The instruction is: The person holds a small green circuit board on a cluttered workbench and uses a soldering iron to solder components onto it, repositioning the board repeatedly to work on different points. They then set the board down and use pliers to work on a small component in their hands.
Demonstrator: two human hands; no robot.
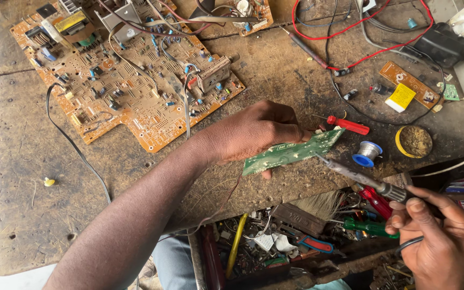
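Large orange circuit board [130, 80] lying flat at the bench's left, your left hand [253, 131] gripping a small green circuit board [291, 151] at bench edge, soldering iron [355, 176] tip touching its right end, your right hand [439, 236] closed around the iron's handle, solder spool [368, 153] just beyond.

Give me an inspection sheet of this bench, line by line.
Surface: worn, stained wooden bench, scuffed and pitted.
Job's things: small green circuit board held over the bench edge; soldering iron with its tip at the board's right end.
Clutter: large orange circuit board, red screwdriver, solder spool, round tin, open drawer of tools.
Hands: left hand grips the green board; right hand holds the iron's handle.
Cables: red wire and black lead lie across the bench.
Surroundings: black adapter at the far right.
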